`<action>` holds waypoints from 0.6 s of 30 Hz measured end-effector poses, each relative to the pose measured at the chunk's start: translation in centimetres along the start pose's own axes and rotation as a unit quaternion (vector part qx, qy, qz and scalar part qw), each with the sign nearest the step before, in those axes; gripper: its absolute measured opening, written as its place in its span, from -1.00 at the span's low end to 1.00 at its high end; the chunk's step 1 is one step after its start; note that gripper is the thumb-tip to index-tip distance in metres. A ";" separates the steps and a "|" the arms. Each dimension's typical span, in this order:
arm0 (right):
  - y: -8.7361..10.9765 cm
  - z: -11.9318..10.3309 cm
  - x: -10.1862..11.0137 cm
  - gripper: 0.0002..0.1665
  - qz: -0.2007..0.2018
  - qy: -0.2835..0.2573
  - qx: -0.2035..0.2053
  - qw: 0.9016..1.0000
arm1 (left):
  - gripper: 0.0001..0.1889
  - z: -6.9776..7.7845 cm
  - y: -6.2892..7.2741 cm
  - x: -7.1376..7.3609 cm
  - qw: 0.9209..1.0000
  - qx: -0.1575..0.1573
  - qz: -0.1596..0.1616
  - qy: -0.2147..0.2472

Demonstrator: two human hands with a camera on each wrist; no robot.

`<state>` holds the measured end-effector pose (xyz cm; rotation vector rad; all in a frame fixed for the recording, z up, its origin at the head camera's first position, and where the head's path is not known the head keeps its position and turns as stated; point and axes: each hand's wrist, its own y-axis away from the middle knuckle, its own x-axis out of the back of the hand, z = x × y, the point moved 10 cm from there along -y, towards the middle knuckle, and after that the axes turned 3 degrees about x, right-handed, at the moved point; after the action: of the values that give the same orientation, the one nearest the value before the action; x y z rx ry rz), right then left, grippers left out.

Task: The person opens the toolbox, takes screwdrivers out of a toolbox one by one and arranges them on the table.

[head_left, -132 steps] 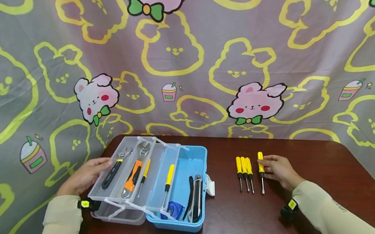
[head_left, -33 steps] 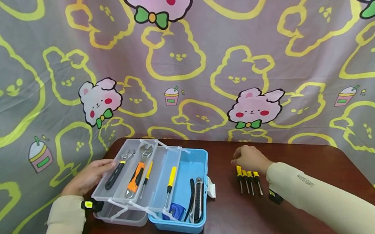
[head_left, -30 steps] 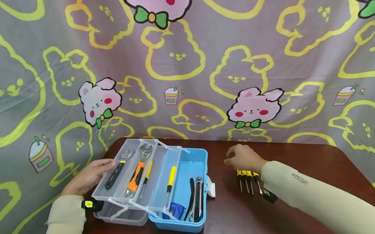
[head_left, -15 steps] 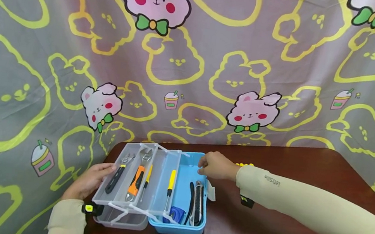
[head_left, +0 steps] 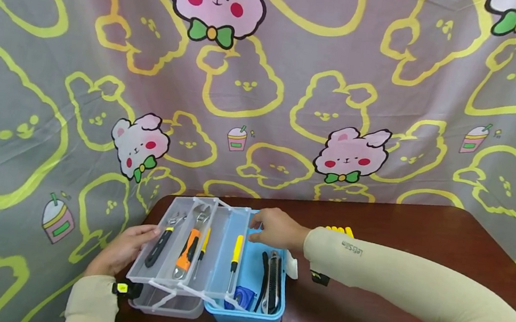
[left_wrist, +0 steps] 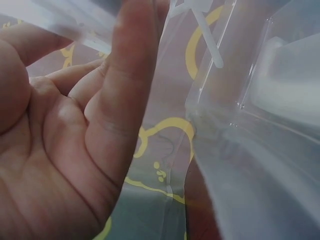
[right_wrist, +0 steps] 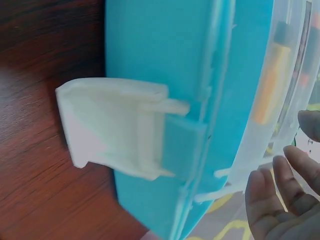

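Observation:
My left hand (head_left: pixel 124 246) grips the outer edge of the clear upper tray (head_left: pixel 168 273) of an opened toolbox. Seen from the left wrist, its fingers (left_wrist: pixel 132 65) bend up at the clear plastic. My right hand (head_left: pixel 280 230), holding nothing, hovers over the far part of the blue toolbox base (head_left: pixel 248 318), fingertips beside the tray rim. From the right wrist, that hand (right_wrist: pixel 285 200) shows parted fingers near the white tray links. In the trays lie a black-handled adjustable wrench (head_left: pixel 157 248), an orange-handled one (head_left: pixel 188 249) and two yellow-handled screwdrivers, one (head_left: pixel 237 250) close below my right hand.
Inside the blue base are a utility knife (head_left: pixel 273 286), a thin black strip (head_left: pixel 264 277) and a blue tape measure (head_left: pixel 243 296). A white latch (head_left: pixel 292 266) juts out rightward. Several yellow screwdrivers (head_left: pixel 348 231) lie behind my right sleeve. A patterned curtain (head_left: pixel 285 94) hangs behind the table.
My right hand set a screwdriver down with the others on the table, then let go and moved left over the toolbox. My left hand stays at the tray edge.

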<state>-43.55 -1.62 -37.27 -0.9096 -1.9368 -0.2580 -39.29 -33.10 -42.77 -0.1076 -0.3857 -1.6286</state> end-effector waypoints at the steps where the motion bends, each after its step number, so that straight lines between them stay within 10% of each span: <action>1: -0.2 -0.2 -0.2 -0.61 -0.003 0.001 0.002 1.000 | -0.36 0.0 0.1 -0.1 1.000 -0.003 -0.003 -0.001; 18: -2.7 -2.0 -2.4 -0.54 -0.040 0.135 -0.028 0.990 | -0.36 -0.5 -0.4 0.1 1.000 0.002 0.005 -0.005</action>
<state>-43.41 -5.73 -37.64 -0.7905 -1.7232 -0.4616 -39.57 -33.35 -43.25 -0.1140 -0.3960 -1.6169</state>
